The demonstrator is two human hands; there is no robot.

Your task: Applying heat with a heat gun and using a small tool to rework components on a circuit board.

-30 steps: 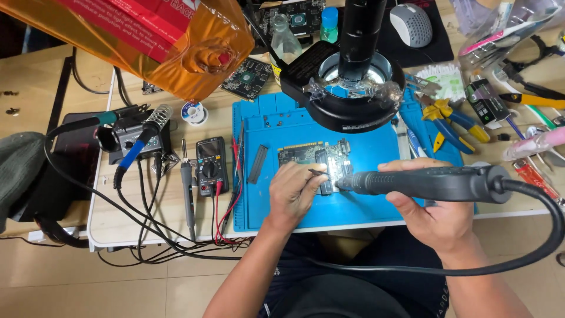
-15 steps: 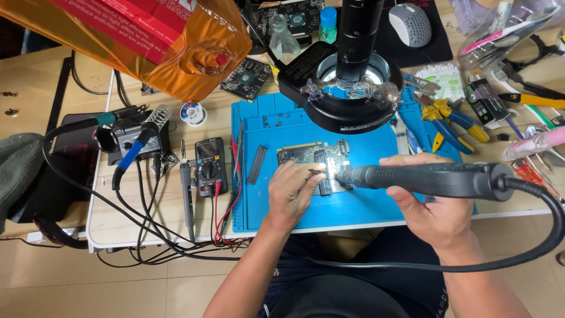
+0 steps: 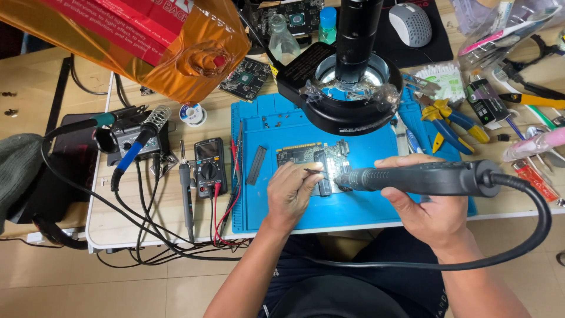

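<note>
A green circuit board [image 3: 306, 154] lies on a blue work mat [image 3: 282, 126] under a black ring-light microscope head [image 3: 344, 97]. My left hand [image 3: 292, 191] rests on the mat at the board's near edge and pinches thin tweezers [image 3: 315, 172] whose tips point at the board. My right hand [image 3: 426, 206] grips a thick black hot-air handpiece [image 3: 424, 176] lying level, its nozzle at the board's right part, where a bright spot glows. A heavy black cable [image 3: 529, 235] loops from the handpiece down past my lap.
Left of the mat are a multimeter [image 3: 210, 166] with red and black leads, a soldering iron [image 3: 138, 144] in its stand and tangled cables. Pliers [image 3: 453, 118], cutters and small tools crowd the right side. An orange plastic bag [image 3: 153, 47] hangs at top left. A mouse [image 3: 410, 23] sits behind.
The handpiece nozzle has moved a little to the right along the board. My left hand with the tweezers stays in about the same place.
</note>
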